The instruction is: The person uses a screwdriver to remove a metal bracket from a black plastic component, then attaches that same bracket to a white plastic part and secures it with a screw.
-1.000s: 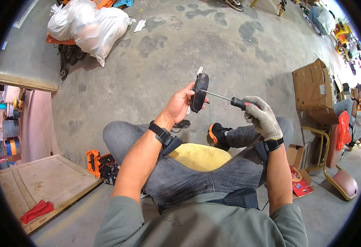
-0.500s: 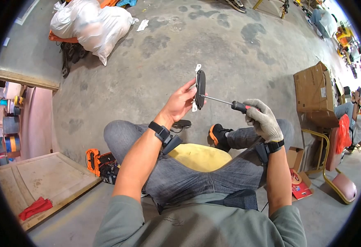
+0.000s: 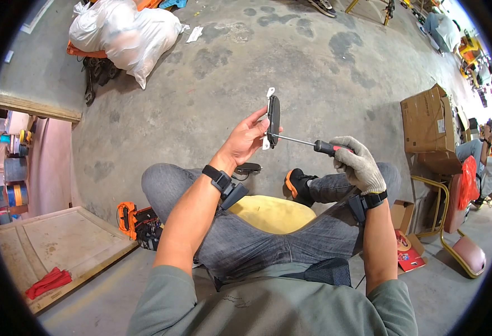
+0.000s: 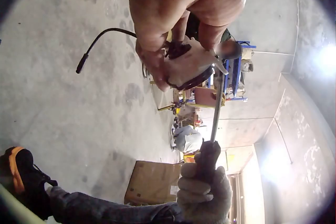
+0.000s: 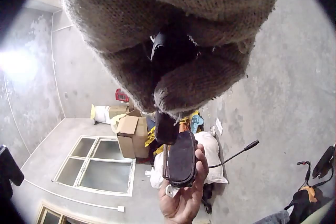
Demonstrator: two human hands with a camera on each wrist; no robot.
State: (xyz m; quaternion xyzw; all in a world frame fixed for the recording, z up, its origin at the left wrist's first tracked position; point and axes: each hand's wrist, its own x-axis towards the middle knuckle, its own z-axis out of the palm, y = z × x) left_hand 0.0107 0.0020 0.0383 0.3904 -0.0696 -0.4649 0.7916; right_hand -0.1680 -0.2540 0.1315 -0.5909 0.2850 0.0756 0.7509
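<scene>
My bare left hand holds a black oval unit on edge, thumb on one side and fingers on the other. Pale metal tabs stick out at both its ends. A short black cable ending in a plug hangs off it in the left wrist view. In my gloved right hand is a screwdriver, gripped by its black handle. Its steel shaft points left, the tip at the unit's edge near the lower tab. The right wrist view shows the unit's flat dark face, partly behind the handle.
A similar black piece with a cable lies on the floor by my knee. Beneath my legs is a yellow cushion. A cardboard box and a chair stand at right, white sacks at upper left, a wooden panel at lower left.
My left hand has turned the black unit from showing its broad face to edge-on. The screwdriver tip has shifted from the face to the edge, lately a little lower, near the lower tab.
</scene>
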